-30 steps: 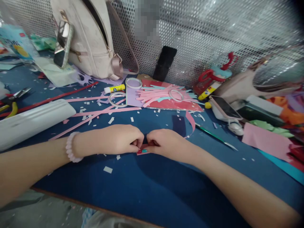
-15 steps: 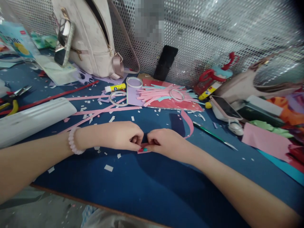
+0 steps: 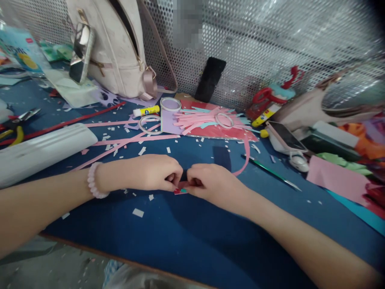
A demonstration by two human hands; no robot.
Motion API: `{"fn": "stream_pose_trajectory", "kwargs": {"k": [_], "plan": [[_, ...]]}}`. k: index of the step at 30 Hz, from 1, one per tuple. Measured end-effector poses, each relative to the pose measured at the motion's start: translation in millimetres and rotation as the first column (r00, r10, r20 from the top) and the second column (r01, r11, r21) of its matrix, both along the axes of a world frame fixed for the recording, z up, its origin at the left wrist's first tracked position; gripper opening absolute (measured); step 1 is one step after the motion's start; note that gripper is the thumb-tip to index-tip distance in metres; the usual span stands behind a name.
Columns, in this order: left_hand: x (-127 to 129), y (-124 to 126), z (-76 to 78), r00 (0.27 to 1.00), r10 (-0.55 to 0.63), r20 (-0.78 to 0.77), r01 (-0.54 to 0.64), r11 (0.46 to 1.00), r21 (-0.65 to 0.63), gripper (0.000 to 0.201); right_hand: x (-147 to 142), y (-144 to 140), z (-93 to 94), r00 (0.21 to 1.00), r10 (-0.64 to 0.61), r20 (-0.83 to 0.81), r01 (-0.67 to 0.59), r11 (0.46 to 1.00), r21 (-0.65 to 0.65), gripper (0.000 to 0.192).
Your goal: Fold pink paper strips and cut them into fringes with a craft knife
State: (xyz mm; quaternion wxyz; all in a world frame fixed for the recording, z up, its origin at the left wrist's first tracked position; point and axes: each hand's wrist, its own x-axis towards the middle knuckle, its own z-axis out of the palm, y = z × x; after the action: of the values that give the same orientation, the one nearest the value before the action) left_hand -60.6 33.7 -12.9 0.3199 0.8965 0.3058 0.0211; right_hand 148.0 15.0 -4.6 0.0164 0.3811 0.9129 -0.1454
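My left hand, with a beaded bracelet at the wrist, pinches one end of a pink paper strip between thumb and curled fingers. Close beside it, my right hand pinches the same strip, thumbs nearly touching. A long pink tail curves up from behind my right hand, apparently part of that strip. Most of the held part is hidden by my fingers. Beyond the hands, a bundle of pink and light blue paper strips lies on a red sheet in clear plastic.
White paper scraps dot the blue table. Tape rolls and a glue stick lie behind my left hand. A green craft knife is at right, pliers at far left. A backpack and phone stand behind.
The pink strip's loose tail has swung to the right and stands more upright. Both hands keep their pinch, with the left thumb shifted slightly left.
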Motion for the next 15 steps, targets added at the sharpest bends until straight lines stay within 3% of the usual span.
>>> {"fn": "stream_pose_trajectory", "kwargs": {"k": [2,5,8,15], "plan": [[0,1,-2.0,1.0,0.004,0.0,-0.004,1.0,0.008,0.006,0,-7,2.0,0.992,0.124,-0.003,-0.122,0.98,0.159,0.013],[1,2,-3.5,1.0,0.002,0.016,-0.002,1.0,0.019,0.009,1,-21,1.2,0.945,0.326,0.007,-0.309,0.89,0.335,0.017],[1,2,-2.4,1.0,-0.008,0.027,0.007,1.0,0.018,0.007,3,-33,-4.5,0.922,0.388,0.012,-0.358,0.839,0.409,0.021],[1,0,1.3,1.0,0.0,0.026,-0.001,1.0,0.015,0.01,3,-39,-9.0,0.931,0.351,-0.097,-0.309,0.903,0.298,0.025]]}}
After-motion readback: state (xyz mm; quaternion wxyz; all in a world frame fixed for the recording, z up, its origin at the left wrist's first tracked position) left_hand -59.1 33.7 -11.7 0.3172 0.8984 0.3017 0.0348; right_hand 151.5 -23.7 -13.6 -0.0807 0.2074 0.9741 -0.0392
